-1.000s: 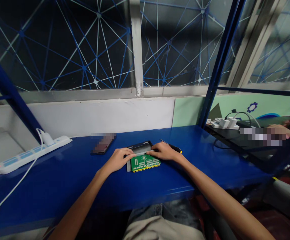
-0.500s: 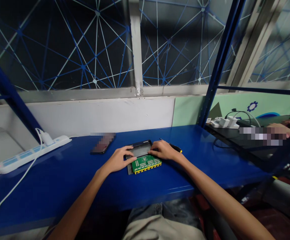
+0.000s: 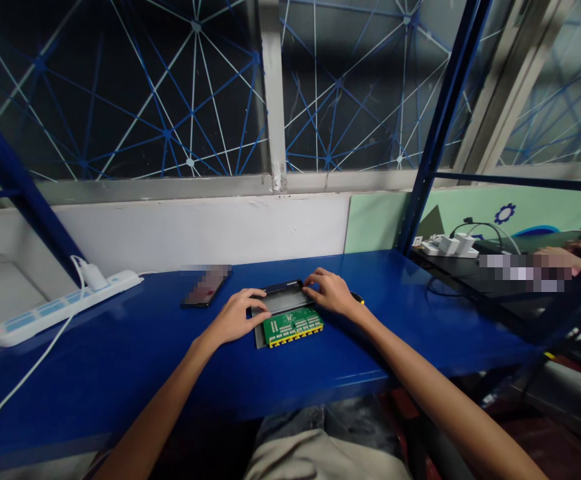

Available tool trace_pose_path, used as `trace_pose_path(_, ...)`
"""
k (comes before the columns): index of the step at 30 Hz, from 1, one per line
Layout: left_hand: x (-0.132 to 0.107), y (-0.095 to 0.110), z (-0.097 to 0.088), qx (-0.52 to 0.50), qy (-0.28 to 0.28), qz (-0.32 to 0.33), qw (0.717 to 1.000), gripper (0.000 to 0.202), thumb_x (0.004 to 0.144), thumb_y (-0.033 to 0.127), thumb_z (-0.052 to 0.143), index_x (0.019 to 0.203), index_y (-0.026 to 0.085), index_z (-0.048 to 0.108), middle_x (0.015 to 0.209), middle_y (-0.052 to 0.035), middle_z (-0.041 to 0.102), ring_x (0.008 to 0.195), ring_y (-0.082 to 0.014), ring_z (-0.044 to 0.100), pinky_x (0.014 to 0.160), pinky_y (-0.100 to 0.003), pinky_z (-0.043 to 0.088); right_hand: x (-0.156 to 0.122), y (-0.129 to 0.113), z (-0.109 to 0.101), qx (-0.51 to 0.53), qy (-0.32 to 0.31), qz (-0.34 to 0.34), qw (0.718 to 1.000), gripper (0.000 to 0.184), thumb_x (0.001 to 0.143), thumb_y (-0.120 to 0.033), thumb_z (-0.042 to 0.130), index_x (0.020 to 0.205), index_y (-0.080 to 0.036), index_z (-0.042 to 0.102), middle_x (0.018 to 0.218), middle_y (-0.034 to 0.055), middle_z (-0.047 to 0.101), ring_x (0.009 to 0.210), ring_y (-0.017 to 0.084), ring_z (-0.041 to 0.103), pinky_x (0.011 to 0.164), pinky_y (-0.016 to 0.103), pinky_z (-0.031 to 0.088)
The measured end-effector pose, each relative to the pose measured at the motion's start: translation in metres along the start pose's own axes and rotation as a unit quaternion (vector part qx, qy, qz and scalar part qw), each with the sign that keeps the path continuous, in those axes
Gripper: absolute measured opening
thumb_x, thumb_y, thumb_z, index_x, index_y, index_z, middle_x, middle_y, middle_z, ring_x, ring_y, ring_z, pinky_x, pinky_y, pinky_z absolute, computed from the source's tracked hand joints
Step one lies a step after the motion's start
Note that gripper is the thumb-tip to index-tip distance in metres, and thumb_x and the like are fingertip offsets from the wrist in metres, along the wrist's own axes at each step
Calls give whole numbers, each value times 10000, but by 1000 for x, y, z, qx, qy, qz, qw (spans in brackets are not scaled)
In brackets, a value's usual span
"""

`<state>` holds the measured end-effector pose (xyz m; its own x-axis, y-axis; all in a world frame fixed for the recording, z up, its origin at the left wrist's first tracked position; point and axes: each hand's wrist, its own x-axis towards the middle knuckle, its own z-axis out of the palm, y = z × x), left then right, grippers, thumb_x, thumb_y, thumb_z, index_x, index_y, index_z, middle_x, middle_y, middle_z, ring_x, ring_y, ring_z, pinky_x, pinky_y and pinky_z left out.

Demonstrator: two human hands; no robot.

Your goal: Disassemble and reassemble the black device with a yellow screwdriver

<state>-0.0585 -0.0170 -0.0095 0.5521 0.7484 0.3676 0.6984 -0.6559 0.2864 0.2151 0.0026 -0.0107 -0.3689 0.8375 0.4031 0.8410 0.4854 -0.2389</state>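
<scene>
A green circuit board (image 3: 293, 323) with a row of yellow connectors along its near edge lies on the desk. Just behind it, partly under or against it, is a shallow dark-rimmed metal case (image 3: 285, 300) with a grey inside. My left hand (image 3: 237, 315) grips the case's left side, its thumb at the board's upper left corner. At the case's far right corner, my right hand (image 3: 331, 291) pinches the rim between thumb and fingers. A black tool with a yellow end (image 3: 358, 299) lies behind my right wrist, mostly hidden.
The blue desk (image 3: 145, 373) holds a dark phone (image 3: 207, 288) to the left. A white power strip (image 3: 65, 309) with a plug and cable lies at the far left. Past a blue post, a black table (image 3: 470, 283) carries chargers and cables, with another person's hand (image 3: 555, 260).
My right hand has moved up and slightly away along the case's right edge, uncovering more of the case and board. My left hand has stayed almost still.
</scene>
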Motion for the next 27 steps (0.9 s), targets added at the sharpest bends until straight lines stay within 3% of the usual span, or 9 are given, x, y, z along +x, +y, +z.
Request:
trace_pose_path(5, 0, -7, 3, 21, 13, -1, 1000, 211, 876, 385, 604, 833, 234, 746, 1110, -59, 665, 1032, -246, 605, 914, -392, 459, 0, -1, 3, -36, -52, -22, 998, 240, 929, -358, 493, 1063, -243, 654, 982, 42, 647, 819, 182, 615, 648, 249, 367)
trace_pose_path(17, 0, -16, 9, 13, 12, -9, 1000, 260, 913, 383, 548, 831, 236, 745, 1045, -42, 685, 972, -220, 617, 876, -346, 468, 2, -4, 7, -49, -68, -49, 995, 306, 944, -349, 464, 938, -176, 717, 944, 85, 712, 859, 205, 644, 756, 264, 392)
trace_pose_path(27, 1, -14, 7, 4, 12, -13, 1000, 237, 904, 346, 555, 830, 224, 744, 1028, -48, 698, 953, -221, 635, 865, -347, 477, 0, -10, 4, -55, -75, -46, 995, 309, 938, -367, 467, 880, -193, 716, 936, 75, 726, 868, 208, 653, 785, 271, 390)
